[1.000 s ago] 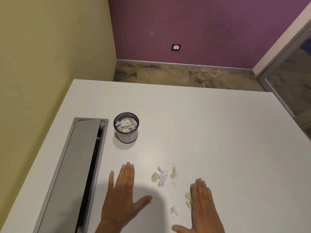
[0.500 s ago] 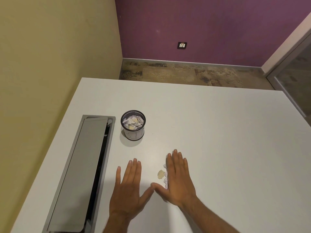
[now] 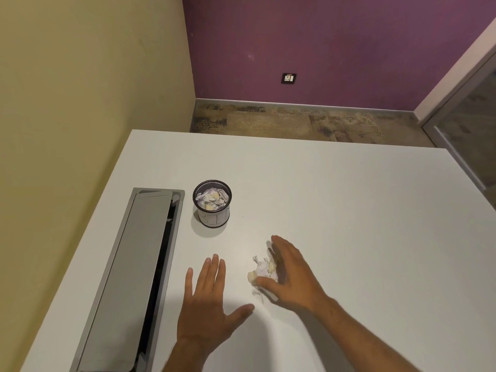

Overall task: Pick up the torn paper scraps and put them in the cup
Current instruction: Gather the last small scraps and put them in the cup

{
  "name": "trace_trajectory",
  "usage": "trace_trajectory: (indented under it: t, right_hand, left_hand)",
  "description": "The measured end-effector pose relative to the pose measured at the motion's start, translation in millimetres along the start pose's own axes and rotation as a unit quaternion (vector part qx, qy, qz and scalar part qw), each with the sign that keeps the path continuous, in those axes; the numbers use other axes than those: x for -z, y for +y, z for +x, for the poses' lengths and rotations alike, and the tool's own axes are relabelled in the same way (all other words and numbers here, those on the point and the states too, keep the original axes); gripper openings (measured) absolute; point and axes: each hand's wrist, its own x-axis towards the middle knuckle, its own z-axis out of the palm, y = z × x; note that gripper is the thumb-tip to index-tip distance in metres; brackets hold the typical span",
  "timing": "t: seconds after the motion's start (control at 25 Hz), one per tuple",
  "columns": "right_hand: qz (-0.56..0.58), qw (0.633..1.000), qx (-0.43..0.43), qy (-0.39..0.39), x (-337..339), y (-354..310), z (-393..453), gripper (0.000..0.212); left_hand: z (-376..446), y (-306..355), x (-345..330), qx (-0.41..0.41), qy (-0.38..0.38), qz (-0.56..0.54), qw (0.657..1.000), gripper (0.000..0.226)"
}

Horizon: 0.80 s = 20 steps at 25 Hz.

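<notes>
A small black mesh cup (image 3: 213, 218) stands on the white table (image 3: 335, 210), holding torn paper scraps (image 3: 211, 199) up to near its rim. Near the table's front lies a bunched pile of white and cream paper scraps (image 3: 261, 267). My right hand (image 3: 292, 275) is tilted on its edge over the pile, palm against it, with the thumb in front of the scraps and the fingers reaching past them. My left hand (image 3: 206, 299) lies flat on the table left of the pile, fingers straight, thumb spread toward it.
A long grey cable hatch (image 3: 134, 277) with a dark slot is set into the table's left side, just left of the cup. A yellow wall borders the table on the left. Bare floor lies beyond the far edge.
My right hand swept in from the right over the scattered scraps and bunched them into one pile, then tilted up from flat. My left hand stayed flat.
</notes>
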Motion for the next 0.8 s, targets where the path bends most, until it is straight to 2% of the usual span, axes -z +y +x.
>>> trace_trajectory:
  t: [0.04, 0.12, 0.24, 0.36, 0.44, 0.64, 0.8]
  right_hand:
    - [-0.021, 1.000, 0.002, -0.003, 11, 5, -1, 0.097]
    - [-0.117, 0.991, 0.017, -0.059, 29, 11, -5, 0.100]
    - [-0.242, 0.958, 0.020, -0.151, 35, 5, -5, 0.114]
    - [-0.272, 0.948, 0.022, -0.164, 26, -7, 0, 0.112]
    - [-0.274, 0.949, 0.035, -0.155, 20, -10, 3, 0.096]
    - [-0.257, 0.958, 0.048, -0.115, 13, -14, 9, 0.034]
    - [-0.240, 0.964, 0.058, -0.100, 7, -13, 7, 0.022]
  left_hand:
    - [1, 1, 2, -0.004, 0.010, -0.025, 1.000, 0.109]
    - [7, 5, 10, -0.014, -0.002, -0.060, 0.998, 0.110]
    - [36, 19, 28, 0.002, -0.108, -0.031, 0.994, 0.117]
    - [60, 43, 34, -0.012, -0.164, 0.005, 0.986, 0.121]
    - [66, 57, 31, -0.021, -0.175, 0.015, 0.984, 0.111]
    - [67, 71, 26, 0.003, -0.182, -0.008, 0.983, 0.063]
    - [58, 70, 22, 0.028, -0.140, -0.083, 0.986, 0.032]
